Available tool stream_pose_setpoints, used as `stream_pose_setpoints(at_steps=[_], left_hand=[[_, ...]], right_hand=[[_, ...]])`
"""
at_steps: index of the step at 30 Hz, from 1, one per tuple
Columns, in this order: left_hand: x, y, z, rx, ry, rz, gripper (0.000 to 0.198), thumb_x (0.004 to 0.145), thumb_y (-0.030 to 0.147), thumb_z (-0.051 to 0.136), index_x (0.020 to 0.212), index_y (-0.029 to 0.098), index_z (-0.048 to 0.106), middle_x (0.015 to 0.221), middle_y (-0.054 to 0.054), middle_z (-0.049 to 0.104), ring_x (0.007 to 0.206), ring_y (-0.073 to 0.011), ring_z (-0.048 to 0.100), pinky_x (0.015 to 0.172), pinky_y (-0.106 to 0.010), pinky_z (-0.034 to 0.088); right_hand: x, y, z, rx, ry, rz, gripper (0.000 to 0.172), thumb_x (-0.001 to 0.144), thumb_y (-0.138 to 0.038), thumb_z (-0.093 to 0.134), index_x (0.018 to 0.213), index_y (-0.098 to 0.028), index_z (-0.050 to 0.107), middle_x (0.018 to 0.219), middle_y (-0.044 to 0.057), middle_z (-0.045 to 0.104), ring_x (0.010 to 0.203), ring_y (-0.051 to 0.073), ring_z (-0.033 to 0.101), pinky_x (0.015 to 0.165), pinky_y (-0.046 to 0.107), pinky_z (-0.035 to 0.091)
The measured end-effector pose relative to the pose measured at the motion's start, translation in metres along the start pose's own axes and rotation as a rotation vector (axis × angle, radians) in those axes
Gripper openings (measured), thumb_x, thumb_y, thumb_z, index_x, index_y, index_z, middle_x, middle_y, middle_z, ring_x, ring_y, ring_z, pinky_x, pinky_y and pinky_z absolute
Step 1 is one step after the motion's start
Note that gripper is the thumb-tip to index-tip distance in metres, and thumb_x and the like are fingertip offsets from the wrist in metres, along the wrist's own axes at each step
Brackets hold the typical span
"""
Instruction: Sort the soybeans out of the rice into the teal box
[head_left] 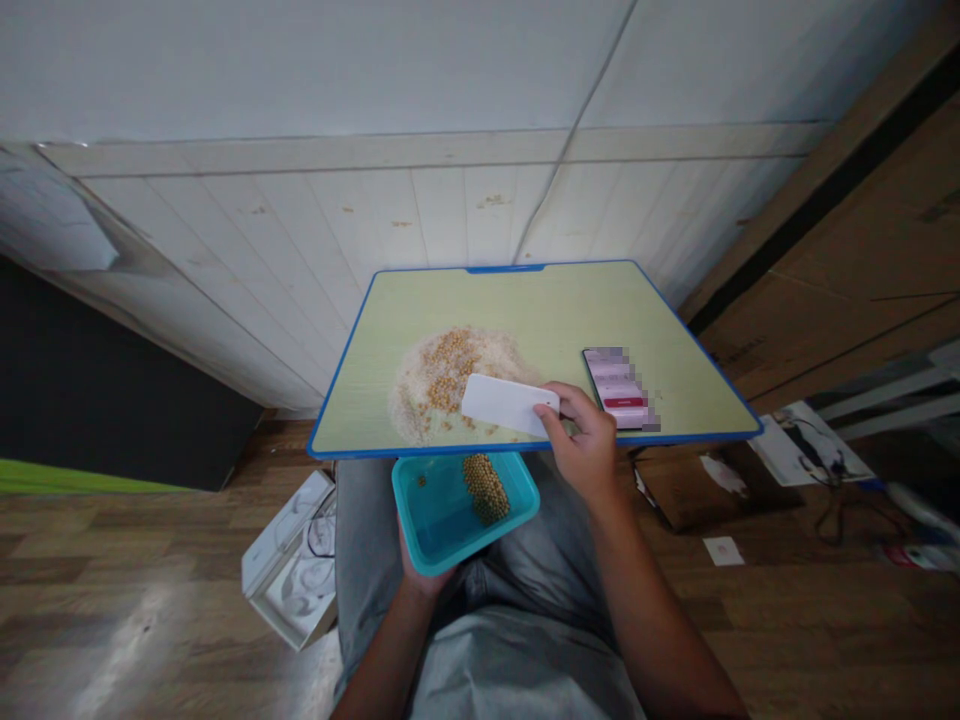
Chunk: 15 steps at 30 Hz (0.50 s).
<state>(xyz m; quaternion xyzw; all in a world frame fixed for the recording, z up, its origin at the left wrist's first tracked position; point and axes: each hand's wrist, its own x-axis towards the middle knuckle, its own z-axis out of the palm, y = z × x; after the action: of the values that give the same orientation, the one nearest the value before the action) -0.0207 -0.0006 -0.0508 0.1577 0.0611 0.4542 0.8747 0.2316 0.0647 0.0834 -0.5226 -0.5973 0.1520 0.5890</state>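
The right hand (pixel 589 445) pinches the card (pixel 504 402) at its right end, thumb on top, and holds it over the near edge of the table (pixel 585 300). The left hand (pixel 426 577) grips the tub (pixel 442 520) from its near left side and underneath, most fingers hidden. The card looks light, thin and fairly stiff — best pinched at one end, where its smooth face should need only a firm thumb. The tub seems light, smooth plastic; its beans (pixel 486 490) lie bunched on the right and would likely roll if it tips — a palm below and fingers up the wall suit it. Beyond the card spreads the rice (pixel 409 385), topped with yellow kernels (pixel 454 360); the phone (pixel 619 390) lies to the right.
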Motion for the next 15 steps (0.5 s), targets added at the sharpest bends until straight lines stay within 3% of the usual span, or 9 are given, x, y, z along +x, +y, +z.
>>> stream_pose_setpoints(at_steps=[5,12,15], left_hand=[[-0.002,0.0,-0.011,-0.009,0.01,-0.017,0.064,0.11,0.06,0.022,0.154,0.04,0.065,0.161,0.009,0.067,0.174,-0.0201,0.021,0.143,-0.043,0.019],[0.006,0.003,0.018,0.006,-0.023,0.074,0.085,0.111,0.054,-0.004,0.158,0.028,0.062,0.162,0.003,0.065,0.156,-0.0189,0.055,0.137,-0.036,0.028],[0.005,0.003,0.02,0.012,0.011,0.074,0.085,0.111,0.052,-0.003,0.155,0.027,0.065,0.16,0.002,0.067,0.155,-0.0199,0.056,0.137,-0.035,0.029]], right_hand=[[-0.002,-0.002,0.001,0.013,-0.017,-0.002,0.016,0.097,-0.034,0.071,0.109,-0.025,0.077,0.093,0.002,0.084,0.079,0.02,0.081,0.072,0.028,0.063],[-0.003,-0.001,0.001,0.031,-0.042,-0.002,0.015,0.097,-0.034,0.071,0.107,-0.025,0.078,0.094,0.003,0.085,0.08,0.02,0.082,0.072,0.028,0.064],[-0.004,-0.001,0.001,0.038,-0.052,-0.007,0.016,0.097,-0.034,0.071,0.107,-0.025,0.078,0.094,0.003,0.085,0.079,0.02,0.081,0.072,0.028,0.064]])
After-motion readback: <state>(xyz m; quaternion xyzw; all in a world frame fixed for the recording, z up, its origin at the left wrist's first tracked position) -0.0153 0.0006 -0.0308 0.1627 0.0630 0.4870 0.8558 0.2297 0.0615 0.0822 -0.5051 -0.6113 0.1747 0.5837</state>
